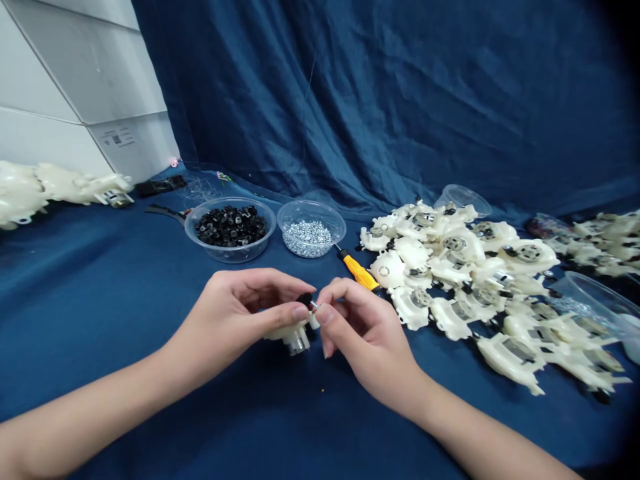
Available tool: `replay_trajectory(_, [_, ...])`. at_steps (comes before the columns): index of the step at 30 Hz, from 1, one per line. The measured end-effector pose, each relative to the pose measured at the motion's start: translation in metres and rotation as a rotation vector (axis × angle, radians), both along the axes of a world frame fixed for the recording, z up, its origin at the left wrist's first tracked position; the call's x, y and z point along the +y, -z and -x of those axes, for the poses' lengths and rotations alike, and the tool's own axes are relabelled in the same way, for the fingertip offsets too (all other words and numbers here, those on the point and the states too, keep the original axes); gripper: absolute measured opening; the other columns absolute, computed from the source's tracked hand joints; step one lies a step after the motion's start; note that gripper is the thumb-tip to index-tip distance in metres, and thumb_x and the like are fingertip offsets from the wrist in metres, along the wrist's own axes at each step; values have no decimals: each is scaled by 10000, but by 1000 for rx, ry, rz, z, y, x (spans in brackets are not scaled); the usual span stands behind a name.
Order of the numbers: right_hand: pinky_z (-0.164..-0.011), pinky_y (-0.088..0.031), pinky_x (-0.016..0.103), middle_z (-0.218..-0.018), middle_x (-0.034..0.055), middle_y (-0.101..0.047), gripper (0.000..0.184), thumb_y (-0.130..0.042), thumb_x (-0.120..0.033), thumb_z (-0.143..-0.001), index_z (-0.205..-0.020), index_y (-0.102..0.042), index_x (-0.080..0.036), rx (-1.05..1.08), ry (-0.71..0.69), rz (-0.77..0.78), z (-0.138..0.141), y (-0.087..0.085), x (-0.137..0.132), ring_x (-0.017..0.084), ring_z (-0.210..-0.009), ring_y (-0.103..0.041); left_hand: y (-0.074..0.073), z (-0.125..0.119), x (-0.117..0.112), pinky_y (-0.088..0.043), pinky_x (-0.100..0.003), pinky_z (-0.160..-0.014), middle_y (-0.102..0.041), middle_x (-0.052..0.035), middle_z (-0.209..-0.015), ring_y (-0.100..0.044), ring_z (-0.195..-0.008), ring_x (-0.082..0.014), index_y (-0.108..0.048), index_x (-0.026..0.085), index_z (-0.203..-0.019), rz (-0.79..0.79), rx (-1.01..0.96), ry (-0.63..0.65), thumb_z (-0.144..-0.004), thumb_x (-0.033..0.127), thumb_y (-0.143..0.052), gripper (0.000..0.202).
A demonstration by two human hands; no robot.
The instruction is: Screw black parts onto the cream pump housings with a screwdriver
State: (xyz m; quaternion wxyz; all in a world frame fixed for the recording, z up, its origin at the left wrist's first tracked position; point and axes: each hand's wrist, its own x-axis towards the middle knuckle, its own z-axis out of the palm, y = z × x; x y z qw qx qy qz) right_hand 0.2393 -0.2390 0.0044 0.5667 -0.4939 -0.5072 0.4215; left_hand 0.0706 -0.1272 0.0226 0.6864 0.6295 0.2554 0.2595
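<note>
My left hand is closed around a cream plastic housing with a silver motor at its underside. A small black plastic part sits at the top of it, by my left thumb and fingers. My right hand pinches a small silver screw between thumb and forefinger, its end pointing at the black part. Whether the screw touches the black part I cannot tell. Much of the housing is hidden behind my left fingers.
Behind my hands stand a clear bowl of black parts and a clear bowl of screws. A yellow-handled screwdriver leans beside them. Many cream housings are heaped at right; more housings lie left by white boxes.
</note>
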Motion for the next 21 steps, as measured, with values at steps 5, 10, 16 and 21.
replay_trajectory(5, [-546,-468,171,-679,-57,-553,179,-657,-377,-999,-941,-629,-209,-1,-4,7,0,-1,0,65,-579,-534,0,2,-2,-597,-108,-664,-821,7,-833,-750,-729,-91,-837,247,-926,-52,52,-21,-758,275,-875,175])
replay_trajectory(10, [-529,-447,193,-642,-58,-550,223,-668,-411,-980,-932,-605,-202,11,14,25,-7,-1,5,81,-550,-523,0,-1,2,-602,-153,-690,-821,-20,-899,-762,-796,-130,-809,222,-1012,-140,100,-32,-804,357,-836,250])
replay_trajectory(16, [-516,-388,215,-615,-68,-505,251,-641,-424,-973,-890,-575,-196,-122,99,175,-22,4,16,92,-533,-475,3,0,2,-545,-185,-791,-770,-8,-952,-708,-876,-117,-747,229,-1044,-567,173,-45,-919,351,-710,179])
replay_trajectory(21, [-522,-360,220,-651,-68,-497,239,-627,-408,-977,-891,-559,-195,-68,44,175,-23,3,17,85,-542,-452,6,2,1,-510,-208,-898,-742,-7,-1034,-676,-980,-122,-725,238,-1039,-728,153,-4,-938,301,-684,126])
